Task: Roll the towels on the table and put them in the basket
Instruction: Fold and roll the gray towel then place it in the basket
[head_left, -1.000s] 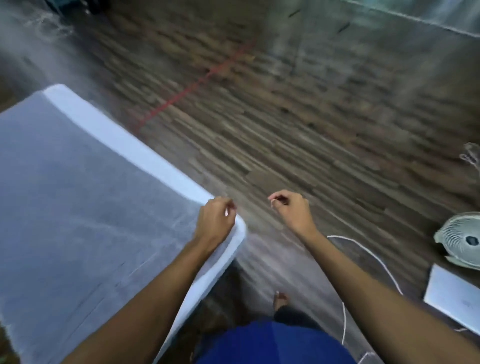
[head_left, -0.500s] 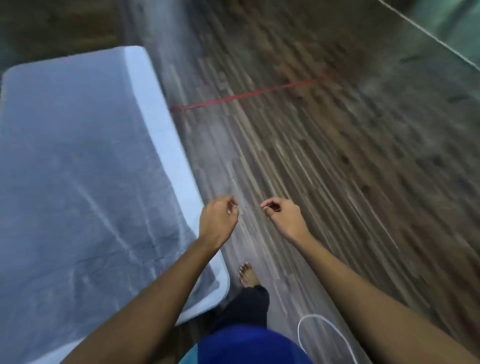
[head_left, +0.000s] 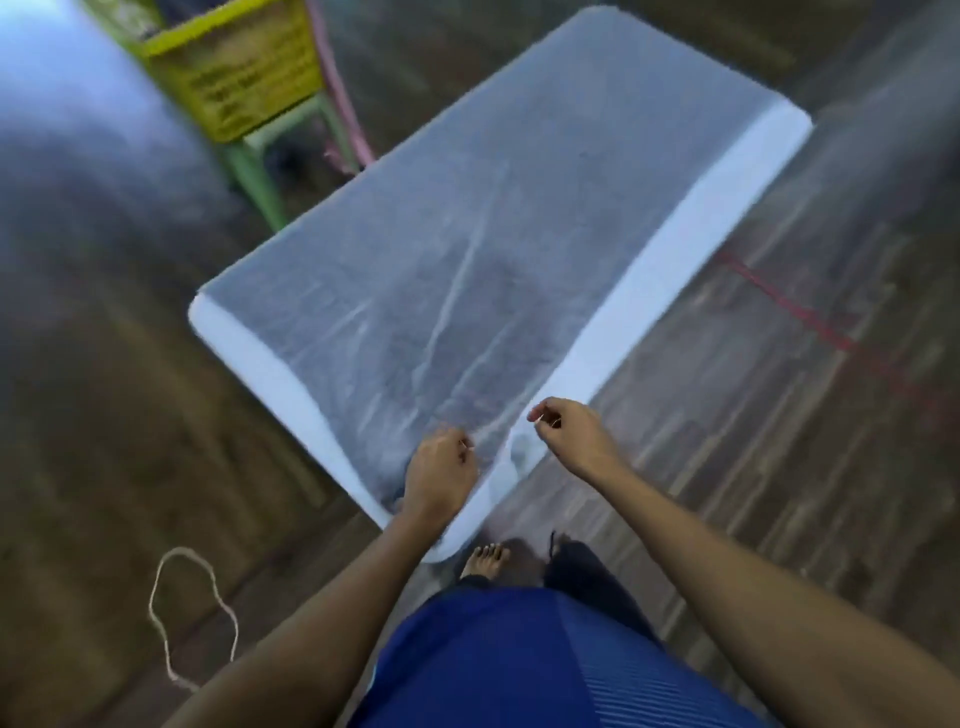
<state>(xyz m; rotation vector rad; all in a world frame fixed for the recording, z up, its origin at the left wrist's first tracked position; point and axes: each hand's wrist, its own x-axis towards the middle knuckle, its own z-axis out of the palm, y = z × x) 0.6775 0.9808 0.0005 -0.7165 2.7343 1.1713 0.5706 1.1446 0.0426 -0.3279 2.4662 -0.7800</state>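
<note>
While motion smears the whole view, a long white plastic bench with a grey top runs from the near centre away to the far right. Its top shows pale streaks, too blurred to say whether cloth lies on it. The yellow slatted plastic basket stands at the far left on a pale green stool, just beyond the bench's far left edge; its contents cannot be made out.

The left hand hovers over the bench's near corner with its fingers curled in, and I cannot tell whether its grip pinches anything. The right hand is just right of the bench's right edge, above the dark wood-plank floor; its grip is curled together, thumb tip close to forefinger, with nothing visible in it.

A bare foot stands below the near corner, a looped white cord lies on the floor at near left, and a red line crosses the floor at right.
</note>
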